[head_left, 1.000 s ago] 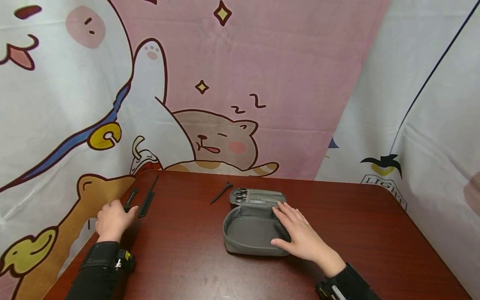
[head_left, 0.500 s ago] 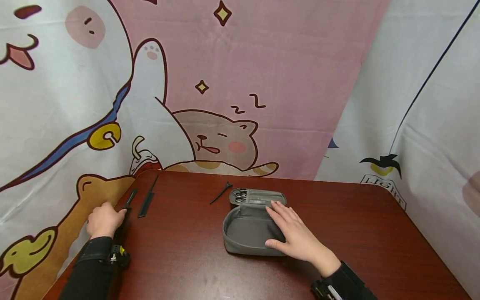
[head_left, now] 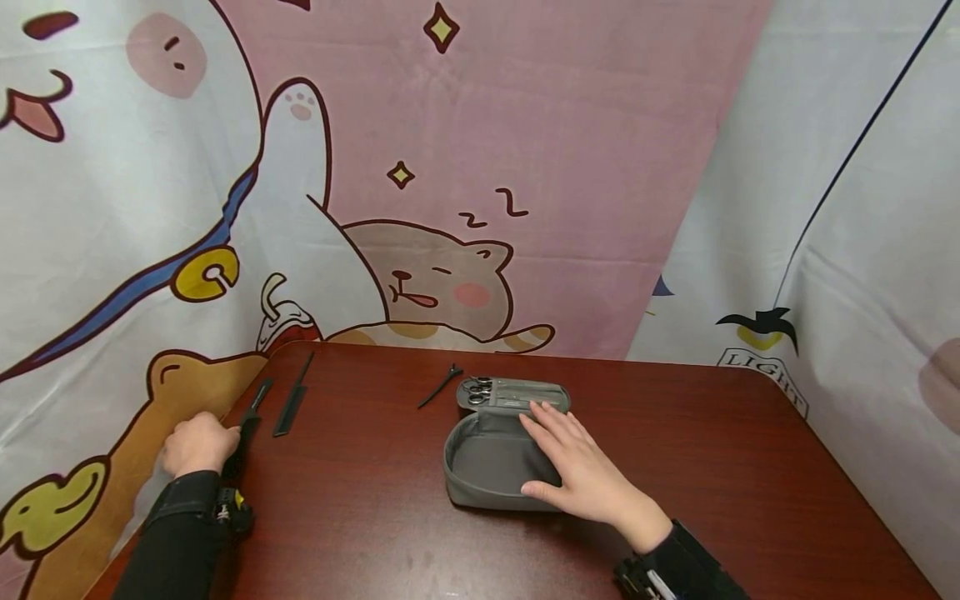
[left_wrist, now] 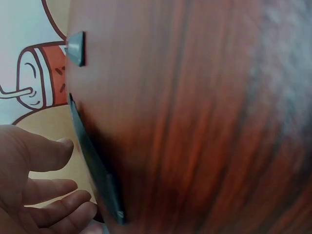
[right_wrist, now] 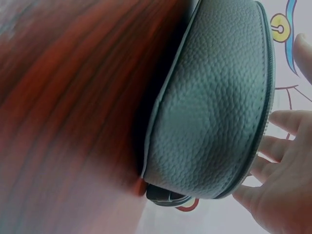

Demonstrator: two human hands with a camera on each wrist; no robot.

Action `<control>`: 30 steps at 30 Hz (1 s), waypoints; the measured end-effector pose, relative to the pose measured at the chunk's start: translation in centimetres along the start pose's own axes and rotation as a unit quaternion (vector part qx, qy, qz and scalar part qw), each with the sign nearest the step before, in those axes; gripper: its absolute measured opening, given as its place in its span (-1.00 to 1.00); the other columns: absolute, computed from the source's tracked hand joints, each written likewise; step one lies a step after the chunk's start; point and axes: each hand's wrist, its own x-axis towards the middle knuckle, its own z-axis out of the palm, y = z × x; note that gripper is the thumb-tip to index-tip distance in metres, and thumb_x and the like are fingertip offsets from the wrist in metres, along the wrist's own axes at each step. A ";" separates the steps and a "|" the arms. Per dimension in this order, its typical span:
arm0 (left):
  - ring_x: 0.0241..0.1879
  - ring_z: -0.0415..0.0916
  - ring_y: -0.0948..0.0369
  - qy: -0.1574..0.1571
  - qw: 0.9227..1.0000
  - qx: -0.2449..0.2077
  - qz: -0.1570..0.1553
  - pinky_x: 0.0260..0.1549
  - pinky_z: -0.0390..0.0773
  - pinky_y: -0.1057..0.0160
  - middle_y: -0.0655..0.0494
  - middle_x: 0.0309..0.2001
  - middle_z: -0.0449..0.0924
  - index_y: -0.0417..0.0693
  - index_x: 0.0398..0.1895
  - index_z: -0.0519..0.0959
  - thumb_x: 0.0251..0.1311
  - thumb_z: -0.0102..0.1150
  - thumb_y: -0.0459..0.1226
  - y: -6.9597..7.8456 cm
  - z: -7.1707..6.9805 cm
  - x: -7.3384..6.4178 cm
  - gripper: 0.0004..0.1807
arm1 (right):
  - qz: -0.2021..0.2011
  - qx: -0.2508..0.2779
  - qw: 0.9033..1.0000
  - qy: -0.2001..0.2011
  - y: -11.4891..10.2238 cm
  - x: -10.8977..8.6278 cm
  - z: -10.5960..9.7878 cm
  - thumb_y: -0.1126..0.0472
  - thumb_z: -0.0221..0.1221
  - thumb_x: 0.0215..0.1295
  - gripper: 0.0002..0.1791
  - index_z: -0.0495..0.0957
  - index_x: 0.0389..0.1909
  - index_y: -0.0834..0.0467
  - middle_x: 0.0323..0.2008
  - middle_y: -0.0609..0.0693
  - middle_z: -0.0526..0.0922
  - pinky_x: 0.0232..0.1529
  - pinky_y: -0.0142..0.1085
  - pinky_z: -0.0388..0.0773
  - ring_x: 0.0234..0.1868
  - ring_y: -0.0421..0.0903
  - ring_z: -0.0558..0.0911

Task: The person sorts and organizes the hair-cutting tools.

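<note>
My left hand [head_left: 197, 446] is at the table's left edge, its fingers loosely bent beside a long dark tool [left_wrist: 95, 153] with a narrow far end. In the left wrist view a gap shows between thumb and fingers, with nothing gripped. In the head view the tool [head_left: 247, 433] lies partly behind the hand. A grey zip case [head_left: 487, 493] stands unzipped at mid-table, scissors [head_left: 480, 390] tucked into its lid. Over its right side my right hand [head_left: 588, 475] is spread, fingers extended. The right wrist view shows those fingers near the zipped rim of the case [right_wrist: 209, 102].
A black tail comb [head_left: 291, 408] lies right of the dark tool. Left of the case lid is a thin black hair clip [head_left: 441, 387]. The brown table [head_left: 360, 517] meets a cartoon-printed cloth [head_left: 585, 167] at its back and sides.
My left hand has moved left and slightly nearer, showing more of the dark tool, which has stayed put. The right hand has shifted a little left over the case.
</note>
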 end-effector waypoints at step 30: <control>-0.03 0.35 -0.47 0.003 1.000 0.005 -0.005 -0.26 0.48 -0.26 -0.67 -0.05 0.35 -0.61 -0.05 0.45 0.27 0.16 -0.06 0.0 0.7 0.4 -0.37 | -0.009 0.026 0.999 -0.016 -1.1 1.2 0.2 -0.07 0.37 0.19 -0.04 0.16 0.51 0.18 0.49 0.22 0.13 0.37 0.26 0.00 0.50 0.19 0.06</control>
